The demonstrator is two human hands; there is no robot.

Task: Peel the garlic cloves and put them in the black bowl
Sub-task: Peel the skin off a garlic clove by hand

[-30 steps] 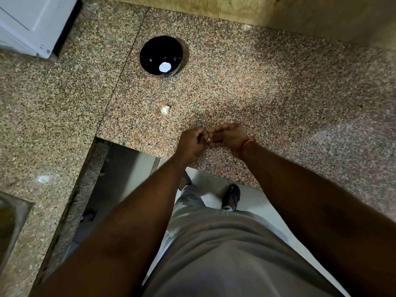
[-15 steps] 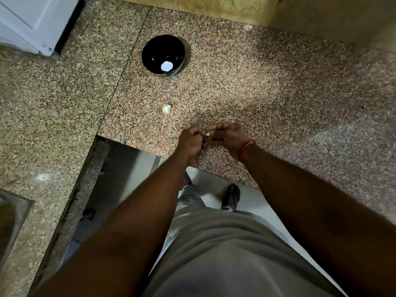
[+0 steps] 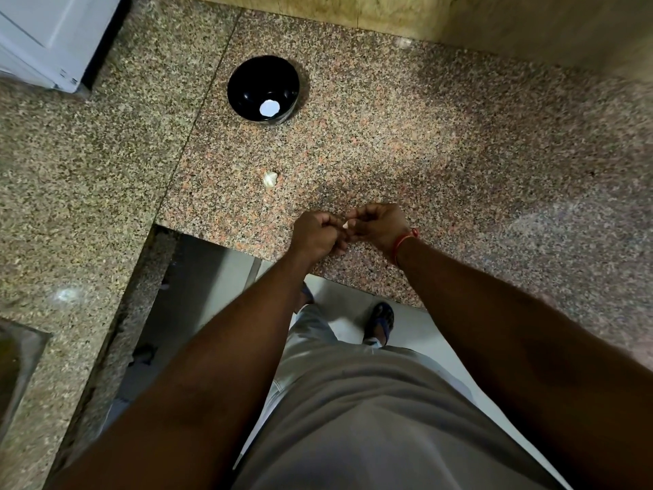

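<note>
The hands meet fingertip to fingertip over the near edge of the granite bench. The left hand and right hand both curl their fingers around one small garlic clove — only a white sliver of it shows between them. Beyond the hands, the black bowl stands on the bench with one white piece lying at its bottom. Another garlic clove lies on the bench between bowl and hands.

Garlic clove: mostly hidden by curled fingers, only a pale tip seen.
White appliance: cut off at top-left edge.
Sink: cropped at left.
</note>
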